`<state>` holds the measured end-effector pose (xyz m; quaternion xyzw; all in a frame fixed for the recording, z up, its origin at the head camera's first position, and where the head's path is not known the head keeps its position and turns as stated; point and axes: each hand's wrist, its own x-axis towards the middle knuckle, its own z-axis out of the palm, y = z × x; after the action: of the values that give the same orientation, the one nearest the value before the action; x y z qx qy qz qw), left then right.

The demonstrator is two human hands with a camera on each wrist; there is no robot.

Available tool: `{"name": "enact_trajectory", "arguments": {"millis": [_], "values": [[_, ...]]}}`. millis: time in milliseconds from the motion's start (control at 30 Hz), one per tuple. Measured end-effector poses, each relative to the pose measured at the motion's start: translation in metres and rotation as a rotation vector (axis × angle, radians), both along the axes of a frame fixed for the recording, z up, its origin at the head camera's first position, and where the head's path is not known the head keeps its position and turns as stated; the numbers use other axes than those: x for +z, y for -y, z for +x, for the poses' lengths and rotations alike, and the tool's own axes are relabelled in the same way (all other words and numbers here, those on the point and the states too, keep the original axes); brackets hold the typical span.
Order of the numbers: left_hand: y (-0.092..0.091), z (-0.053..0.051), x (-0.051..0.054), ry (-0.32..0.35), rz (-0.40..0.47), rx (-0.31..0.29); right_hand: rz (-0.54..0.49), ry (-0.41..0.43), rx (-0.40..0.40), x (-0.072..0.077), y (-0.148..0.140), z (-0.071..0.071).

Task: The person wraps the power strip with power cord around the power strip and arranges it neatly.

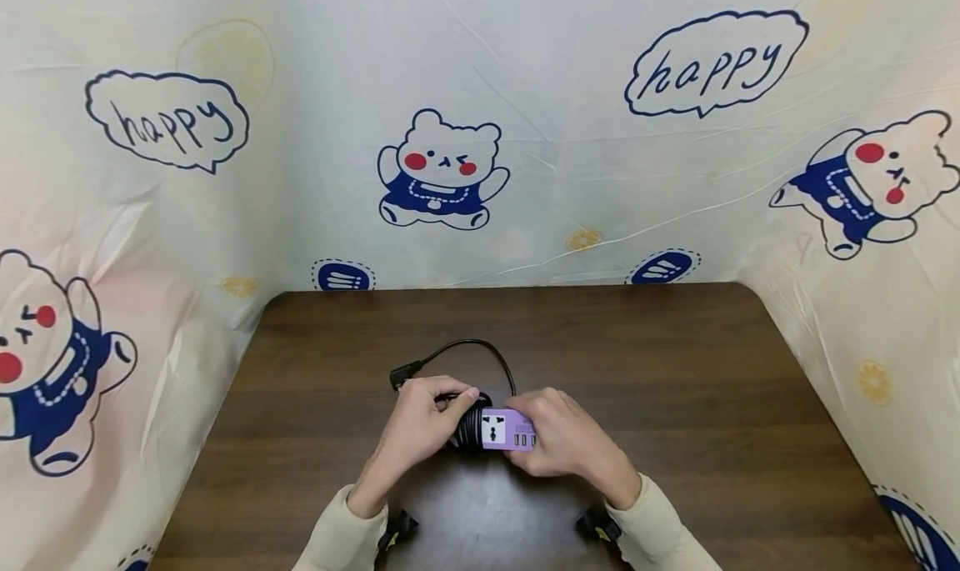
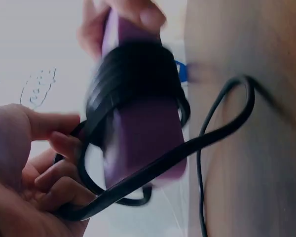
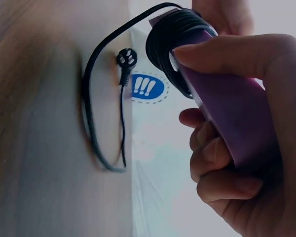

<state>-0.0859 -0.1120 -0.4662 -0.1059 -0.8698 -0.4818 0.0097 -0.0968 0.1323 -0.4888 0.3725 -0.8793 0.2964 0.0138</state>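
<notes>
A purple power strip [image 1: 510, 430] with a white socket face and several USB slots is held above the table in my right hand [image 1: 566, 438]. The right wrist view shows the thumb along one side of the strip [image 3: 232, 108] and the fingers curled round the other. Black cord [image 1: 469, 428] is wound in several turns round the strip's left part. My left hand [image 1: 423, 421] pinches the cord beside these turns; in the left wrist view a loose length of cord [image 2: 158, 168] passes through its curled fingers. The black plug [image 1: 405, 374] lies beyond the left hand.
A free loop of cord [image 1: 480, 343] arcs across the brown wooden table [image 1: 337, 329] to the plug. Pale printed curtain [image 1: 555, 187] with bears and "happy" bubbles stands behind the table and along both sides. Dark wrist devices [image 1: 397, 529] sit below both forearms.
</notes>
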Motion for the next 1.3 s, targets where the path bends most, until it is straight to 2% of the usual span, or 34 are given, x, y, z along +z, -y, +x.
{"name": "enact_trajectory", "arguments": {"millis": [267,533,700,833,933,1067,1300], "values": [[-0.011,0.01,0.005,-0.122,-0.017,-0.004,-0.026,-0.079,-0.092,-0.002,-0.004,-0.006],[-0.013,0.013,0.008,-0.059,0.038,0.013,-0.06,-0.193,-0.165,-0.001,-0.003,-0.006],[-0.016,0.017,0.008,-0.015,0.048,-0.019,-0.068,-0.206,-0.203,0.0,-0.002,-0.004],[-0.021,0.019,0.007,-0.001,0.075,-0.069,-0.064,-0.208,-0.214,0.0,-0.002,-0.004],[-0.026,0.021,0.005,-0.01,0.101,-0.094,-0.077,-0.207,-0.228,0.001,-0.003,-0.003],[-0.03,0.022,0.001,-0.051,0.145,-0.094,-0.122,-0.198,-0.248,0.003,-0.006,-0.003],[-0.04,0.024,-0.01,-0.104,0.258,-0.127,-0.154,-0.21,-0.27,0.009,-0.009,-0.004]]}}
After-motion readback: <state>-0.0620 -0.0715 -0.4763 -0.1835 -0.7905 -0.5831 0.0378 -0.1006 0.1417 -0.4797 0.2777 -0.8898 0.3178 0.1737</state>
